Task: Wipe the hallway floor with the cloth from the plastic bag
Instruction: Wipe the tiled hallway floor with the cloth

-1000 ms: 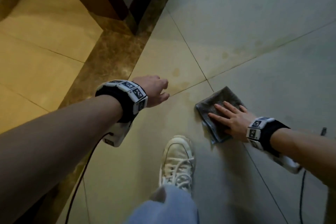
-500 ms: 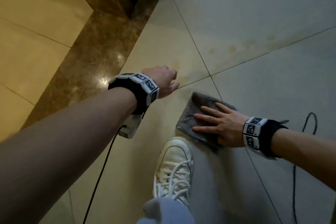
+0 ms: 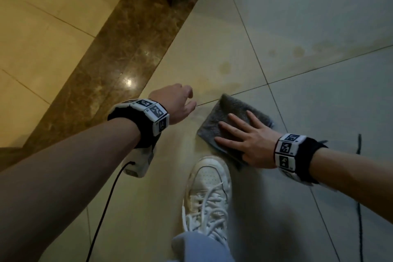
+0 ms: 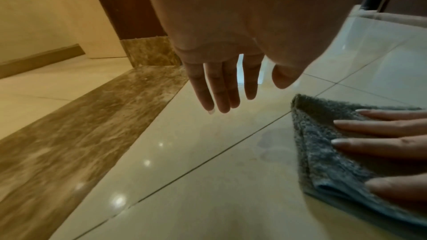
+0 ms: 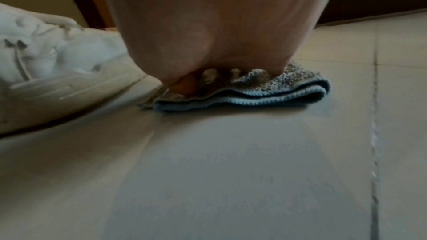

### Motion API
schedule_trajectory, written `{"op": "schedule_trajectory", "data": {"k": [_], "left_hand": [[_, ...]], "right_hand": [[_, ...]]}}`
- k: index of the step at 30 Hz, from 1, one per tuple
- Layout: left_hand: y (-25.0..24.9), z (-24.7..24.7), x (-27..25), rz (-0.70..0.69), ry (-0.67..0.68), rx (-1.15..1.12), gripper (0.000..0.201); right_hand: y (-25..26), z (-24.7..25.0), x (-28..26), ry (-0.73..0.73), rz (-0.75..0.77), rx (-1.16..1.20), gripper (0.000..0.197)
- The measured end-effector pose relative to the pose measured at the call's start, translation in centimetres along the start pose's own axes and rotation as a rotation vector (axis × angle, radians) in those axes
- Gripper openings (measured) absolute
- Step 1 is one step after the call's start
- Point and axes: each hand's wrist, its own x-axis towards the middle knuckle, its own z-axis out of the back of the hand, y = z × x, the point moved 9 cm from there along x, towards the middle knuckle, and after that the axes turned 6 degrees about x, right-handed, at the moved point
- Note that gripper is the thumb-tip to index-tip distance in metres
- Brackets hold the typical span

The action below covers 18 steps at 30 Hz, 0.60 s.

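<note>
1. your right hand [image 3: 253, 142] lies flat on the cloth [image 3: 221, 117], fingers [image 4: 374, 127] straight and spread. judged purpose: the wide palm contact loads the whole pad evenly, so it drags across the floor [image 3: 319, 17] without bunching.
2. the cloth is folded into several layers, as the stacked hems show in the right wrist view [image 5: 254, 96]. it sits on the pale tile just beside the crossing of two grout lines, with its near corner close to your white shoe [image 3: 208, 189]. the fold likely gives a thick pad that fits under one hand.
3. your left hand [image 3: 178, 102] hovers above the floor, left of the cloth and apart from it. its fingers [image 4: 217, 87] hang straight and close together, holding nothing. judged purpose: balance while you crouch.
4. faint yellowish stains [image 3: 225, 67] lie on the tile beyond the cloth, toward the brown marble strip [image 3: 119, 59]. these appear to be the remaining target, so the work looks partly done.
5. for the next stroke, keep the palm pressure constant and steer clear of the shoe.
6. a black cable [image 3: 359, 176] trails on the floor near your right wrist; keep the cloth off it.
</note>
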Motion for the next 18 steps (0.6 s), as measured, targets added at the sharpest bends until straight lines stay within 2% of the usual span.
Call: {"op": "schedule_trajectory", "data": {"k": [3,4,9,12,14,18], "left_hand": [[1.6,-1.1,-0.4,0.024,0.007,-0.024,0.042],[1.8,-1.4,-0.3,0.025,0.013,-0.019,0.042],[1.6,-1.8,0.0,0.013,0.013,-0.029,0.041],[1.5,-1.0,0.3,-0.002,-0.024,-0.049,0.039],[1.9,-0.3,0.4,0.010,-0.040,-0.070,0.039],[2.7,0.3,0.0,0.061,-0.061,-0.062,0.034]], "right_hand": [[-1.5,0.4,0.3,-0.048,0.069,-0.017,0.078],[-2.9,0.7,0.2,-0.067,0.044,-0.011,0.078],[-9.7,2.0,0.5,-0.102,-0.270,0.089,0.073],[-8.5,2.4,1.2,-0.087,-0.327,0.094,0.075],[-4.9,1.6,1.7,-0.070,-0.220,0.081,0.078],[2.7,-0.2,1.7,-0.047,0.143,-0.078,0.079]]}}
